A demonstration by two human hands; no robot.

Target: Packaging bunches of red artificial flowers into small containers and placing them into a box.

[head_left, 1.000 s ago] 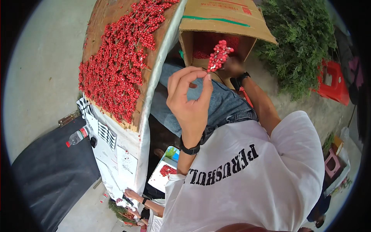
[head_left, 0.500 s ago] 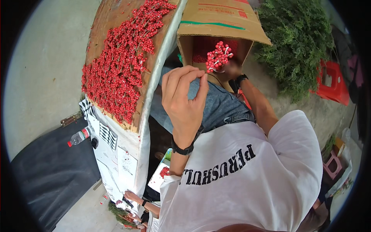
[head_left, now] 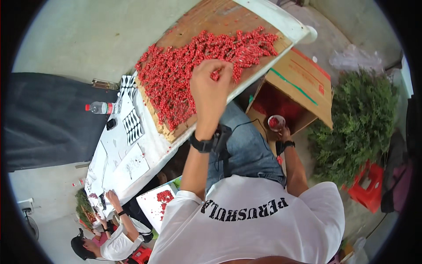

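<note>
My left hand (head_left: pixel 212 90) is closed in a pinch over the heap of red berry sprigs (head_left: pixel 176 79) on the wooden board. At its fingertips is a berry sprig (head_left: pixel 247 55) with pale stems, blurred against the heap. Lower right, my right hand (head_left: pixel 285 134) grips the edge of a small round cup (head_left: pixel 276 123) with red berries inside. The cup is at the mouth of an open cardboard box (head_left: pixel 303 81), which has more red in its shadowed interior.
The board lies on a white-covered table (head_left: pixel 116 169) with a plastic bottle (head_left: pixel 103 108) and patterned strips. A green bush (head_left: pixel 354 123) and red stool (head_left: pixel 367 187) stand to the right. Lower left, a co-worker (head_left: pixel 118 240) sits near a white tray (head_left: pixel 147 207) with loose berries.
My left hand has carried the berry sprig from in front of the box to above the heap. The view has turned, and the cup in my right hand now shows clearly.
</note>
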